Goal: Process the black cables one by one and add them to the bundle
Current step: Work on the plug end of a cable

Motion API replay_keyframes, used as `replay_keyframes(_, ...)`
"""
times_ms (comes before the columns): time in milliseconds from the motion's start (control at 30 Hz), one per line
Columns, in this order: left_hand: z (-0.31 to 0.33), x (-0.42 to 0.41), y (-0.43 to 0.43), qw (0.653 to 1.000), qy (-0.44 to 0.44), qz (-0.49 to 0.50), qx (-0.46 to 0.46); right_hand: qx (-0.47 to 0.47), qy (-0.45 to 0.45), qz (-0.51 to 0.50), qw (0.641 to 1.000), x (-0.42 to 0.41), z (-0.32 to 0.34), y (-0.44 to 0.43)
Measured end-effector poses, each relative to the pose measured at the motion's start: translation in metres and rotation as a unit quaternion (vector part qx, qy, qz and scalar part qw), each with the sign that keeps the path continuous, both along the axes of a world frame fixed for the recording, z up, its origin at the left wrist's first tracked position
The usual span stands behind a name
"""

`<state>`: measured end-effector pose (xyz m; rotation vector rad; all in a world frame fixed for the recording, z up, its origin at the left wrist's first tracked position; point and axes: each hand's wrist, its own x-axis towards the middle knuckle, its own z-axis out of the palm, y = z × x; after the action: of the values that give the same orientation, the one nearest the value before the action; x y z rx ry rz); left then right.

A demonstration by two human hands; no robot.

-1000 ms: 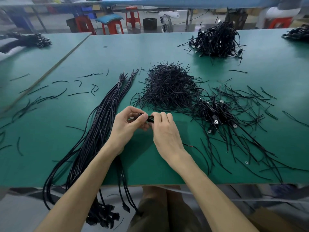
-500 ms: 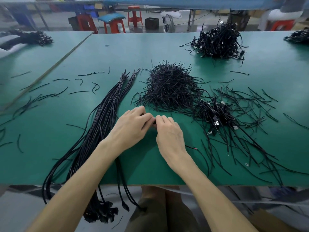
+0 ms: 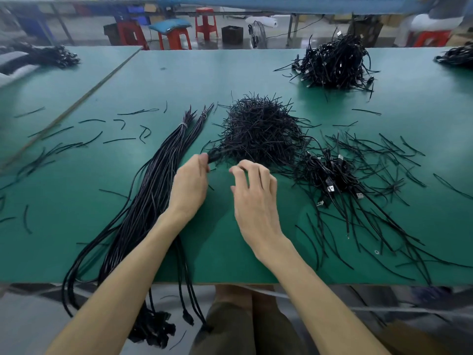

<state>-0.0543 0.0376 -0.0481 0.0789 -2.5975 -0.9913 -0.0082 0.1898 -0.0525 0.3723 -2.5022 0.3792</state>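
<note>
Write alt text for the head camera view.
A person's left hand pinches black strands at the edge of a heap of them on a green table; the right hand hovers open beside it. A long cable bundle lies further left.

Black cables (image 3: pixel 143 208), green table (image 3: pixel 76 190), red stools (image 3: pixel 204 26).

Table (image 3: pixel 220 252) bare btwn bundle (image 3: pixel 146 201), cable pile (image 3: pixel 330 175)

Factory workshop: green workbenches (image 3: pixel 256 73), cable heaps (image 3: pixel 332 65)
</note>
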Motion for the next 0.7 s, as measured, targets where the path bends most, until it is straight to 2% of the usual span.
replay_keyframes(67, -0.003, -0.004, -0.006, 0.993, 0.007, 0.025, 0.114, -0.017, -0.022, -0.028, 0.999, -0.001, 0.001, 0.0)
replay_keyframes(133, -0.005, -0.004, -0.009, 0.99, 0.018, 0.027, 0.137, -0.053, -0.088, -0.073, 0.992, -0.004, 0.002, 0.002)
replay_keyframes(233, -0.006, -0.003, -0.006, 0.993, 0.007, 0.02, 0.116, -0.061, -0.175, -0.136, 0.973, -0.009, -0.001, 0.007)
replay_keyframes(433, -0.006, 0.003, 0.0, 0.999, -0.017, 0.003, 0.046, -0.037, -0.165, -0.122, 0.978, -0.008, -0.002, 0.007)
replay_keyframes(700, -0.005, 0.004, 0.001, 0.998, -0.024, 0.005, 0.049, -0.131, -0.183, -0.09, 0.97, -0.01, -0.001, 0.011)
